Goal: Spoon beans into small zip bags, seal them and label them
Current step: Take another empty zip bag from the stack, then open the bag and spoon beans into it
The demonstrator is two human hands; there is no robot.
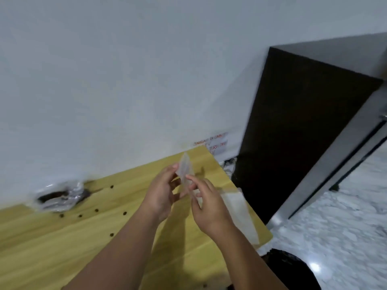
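Above the far right corner of the tabletop [62, 248], in the head view, both hands hold a small zip bag [185, 167] in the air, clear and apparently empty, standing on edge with one corner pointing up toward the wall. The left hand [161, 193] has its grip closed on the bag's left side, thumb and fingertips pinching it. The right hand [209, 208] pinches the lower right side with its own grip, forefinger stretched along the plastic. Blur hides the bag's zip. A crumpled clear bag of beans [58, 197] lies at the tabletop's far edge on the left, against the wall, its mouth gaping. Loose beans [96, 210] are scattered on the wood just in front of it. A flat clear plastic sheet [238, 208] lies along the right edge, below the right hand. A dark cabinet [303, 122] stands beyond that edge, on a marbled floor [345, 227].
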